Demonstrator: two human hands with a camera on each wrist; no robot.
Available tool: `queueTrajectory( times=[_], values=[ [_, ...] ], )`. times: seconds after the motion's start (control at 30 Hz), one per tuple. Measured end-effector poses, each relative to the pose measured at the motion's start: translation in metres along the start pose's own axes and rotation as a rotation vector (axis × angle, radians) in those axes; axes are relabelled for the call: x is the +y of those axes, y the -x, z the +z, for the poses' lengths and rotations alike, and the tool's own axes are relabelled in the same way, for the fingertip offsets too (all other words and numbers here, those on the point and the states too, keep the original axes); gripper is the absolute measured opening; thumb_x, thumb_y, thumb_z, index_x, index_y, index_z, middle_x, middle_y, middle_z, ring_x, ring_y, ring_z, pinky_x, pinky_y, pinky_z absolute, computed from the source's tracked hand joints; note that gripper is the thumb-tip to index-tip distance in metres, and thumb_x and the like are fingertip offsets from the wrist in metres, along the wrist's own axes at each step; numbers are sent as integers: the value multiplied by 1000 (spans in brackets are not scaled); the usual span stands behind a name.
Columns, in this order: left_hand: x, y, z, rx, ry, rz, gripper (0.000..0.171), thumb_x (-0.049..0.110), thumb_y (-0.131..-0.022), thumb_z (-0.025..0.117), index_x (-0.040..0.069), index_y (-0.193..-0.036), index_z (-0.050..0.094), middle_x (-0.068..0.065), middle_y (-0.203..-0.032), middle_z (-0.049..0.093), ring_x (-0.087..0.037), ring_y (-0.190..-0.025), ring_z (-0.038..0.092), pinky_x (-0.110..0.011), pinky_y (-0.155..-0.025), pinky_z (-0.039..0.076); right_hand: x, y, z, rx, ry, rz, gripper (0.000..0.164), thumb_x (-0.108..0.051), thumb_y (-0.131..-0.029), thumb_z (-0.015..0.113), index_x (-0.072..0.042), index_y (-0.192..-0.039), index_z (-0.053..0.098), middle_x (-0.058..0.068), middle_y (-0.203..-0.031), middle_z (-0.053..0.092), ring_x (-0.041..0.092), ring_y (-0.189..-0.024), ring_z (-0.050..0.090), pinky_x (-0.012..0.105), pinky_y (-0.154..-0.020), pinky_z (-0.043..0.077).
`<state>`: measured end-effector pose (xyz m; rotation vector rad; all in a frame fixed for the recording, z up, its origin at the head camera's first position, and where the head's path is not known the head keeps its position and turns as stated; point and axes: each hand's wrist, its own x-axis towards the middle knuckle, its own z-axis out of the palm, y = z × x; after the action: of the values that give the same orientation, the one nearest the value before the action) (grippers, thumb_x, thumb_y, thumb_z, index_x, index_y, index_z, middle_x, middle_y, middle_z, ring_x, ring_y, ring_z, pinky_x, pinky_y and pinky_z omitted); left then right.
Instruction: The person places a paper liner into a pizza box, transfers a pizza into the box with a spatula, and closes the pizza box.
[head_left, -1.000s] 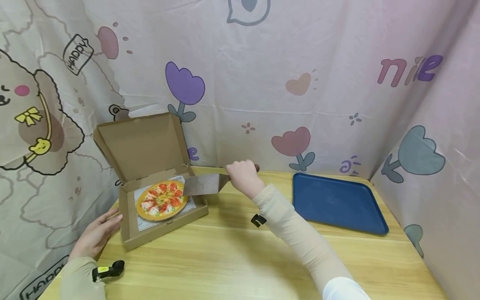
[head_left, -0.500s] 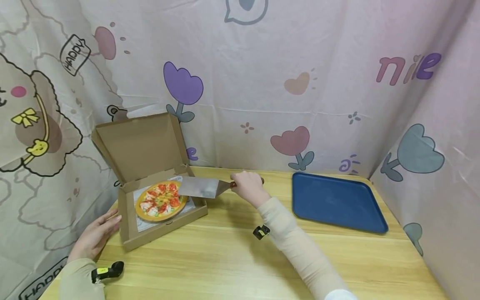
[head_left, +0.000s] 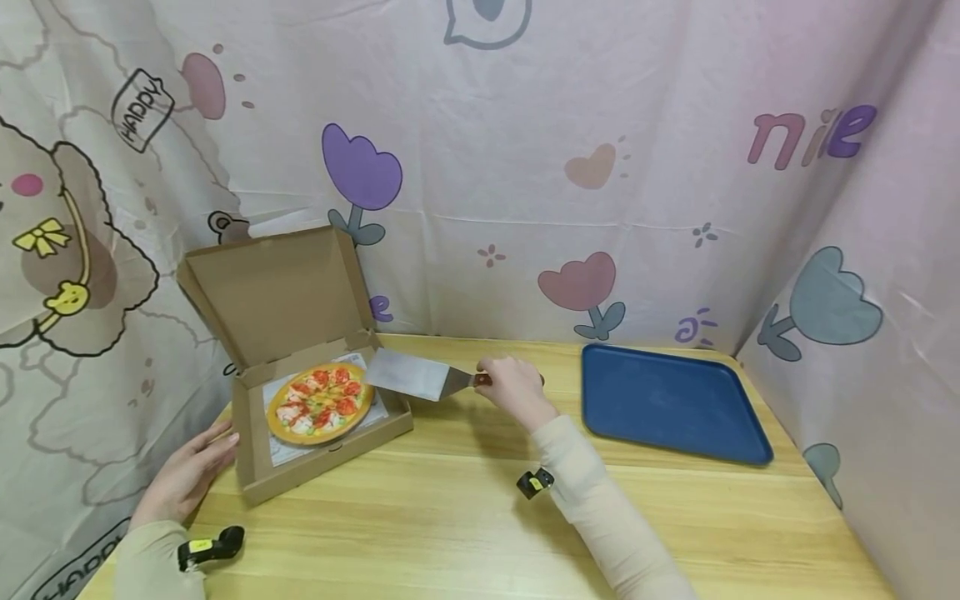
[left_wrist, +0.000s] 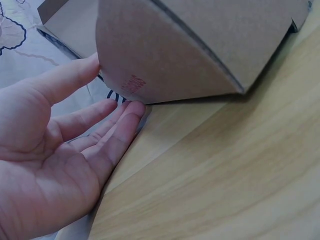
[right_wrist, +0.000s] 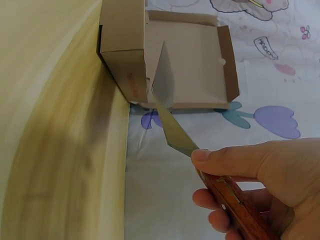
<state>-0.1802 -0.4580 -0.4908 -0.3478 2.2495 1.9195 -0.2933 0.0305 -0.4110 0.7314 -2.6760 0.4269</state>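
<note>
Printed curtain across the back, pale wooden table below, and up goes the open cardboard box on the left, blue tray well apart on the right! Spatula over the box's right wall, its handle clamped in the curled fingers of the right hand, further right than a second ago. Pizza inside the box, seen by the head camera alone; left hand touching the box's side, fingers loosely extended, and only the left wrist view catches red lettering there

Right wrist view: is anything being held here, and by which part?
A spatula, gripped by its reddish-brown handle in the right hand.
</note>
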Motion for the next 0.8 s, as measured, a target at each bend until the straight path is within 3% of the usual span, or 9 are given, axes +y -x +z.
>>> queueTrajectory(
  times=[0.47,0.7,0.8],
  values=[
    [0,0,0,-1,27,-1,87,36,-102,49,2,-153,-13,-11,-161,-20,27,-86,44,-2,-79,38,27,21,-2,38,-20,65,16,-30,-81,79,-20,-92,73,-6,-87,76,15,-76,70,34,-56,52],
    [1,0,0,7,-3,-22,88,39,-102,49,3,-153,-13,-11,-161,-20,28,-85,42,-6,-91,38,39,30,-10,32,-34,115,10,-29,-81,79,-21,-84,73,-7,-82,75,13,-74,69,33,-57,51],
    [0,0,0,9,2,-24,88,39,-101,49,3,-154,-12,-11,-161,-19,28,-85,42,-6,-89,38,45,33,-14,33,-26,125,9,-29,-81,79,-22,-83,73,-7,-82,75,13,-72,69,31,-56,50]
  ],
)
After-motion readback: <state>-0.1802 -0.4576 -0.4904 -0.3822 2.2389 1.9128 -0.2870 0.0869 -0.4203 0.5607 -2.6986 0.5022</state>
